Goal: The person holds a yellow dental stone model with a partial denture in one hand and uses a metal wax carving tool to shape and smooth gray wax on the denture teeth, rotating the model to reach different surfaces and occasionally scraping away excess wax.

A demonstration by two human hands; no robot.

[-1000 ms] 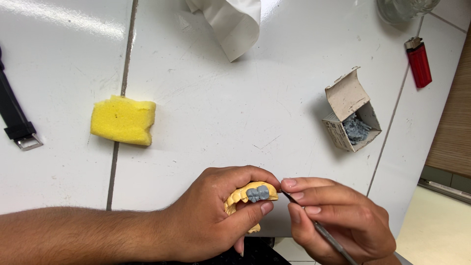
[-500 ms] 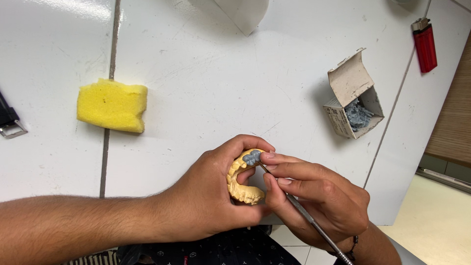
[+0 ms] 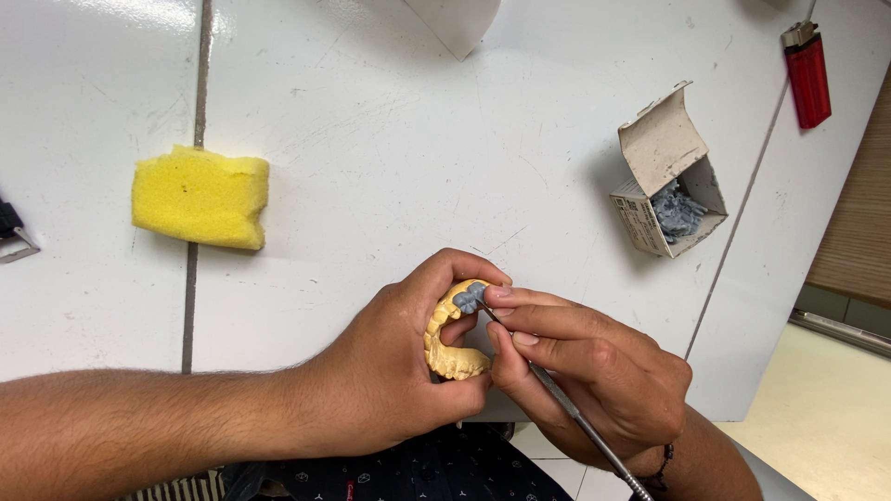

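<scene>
My left hand [image 3: 390, 371] grips a yellow plaster dental cast [image 3: 447, 345] shaped like an arch of teeth, held just above the near edge of the white table [image 3: 390, 148]. A patch of grey wax [image 3: 470, 297] sits on the cast's upper teeth. My right hand [image 3: 585, 371] pinches a thin metal instrument [image 3: 566, 408] like a pen. Its tip touches the grey wax, and its handle runs down to the lower right.
A yellow sponge [image 3: 200, 197] lies to the left. An open small cardboard box [image 3: 668, 176] with grey pieces inside stands at right. A red lighter [image 3: 807, 70] lies at top right. A white folded sheet [image 3: 455, 23] is at the top edge, a dark strap [image 3: 11, 232] at far left.
My hands have risen a little in the view and turned the cast, so its arch faces me more. The instrument tip stays on the grey wax.
</scene>
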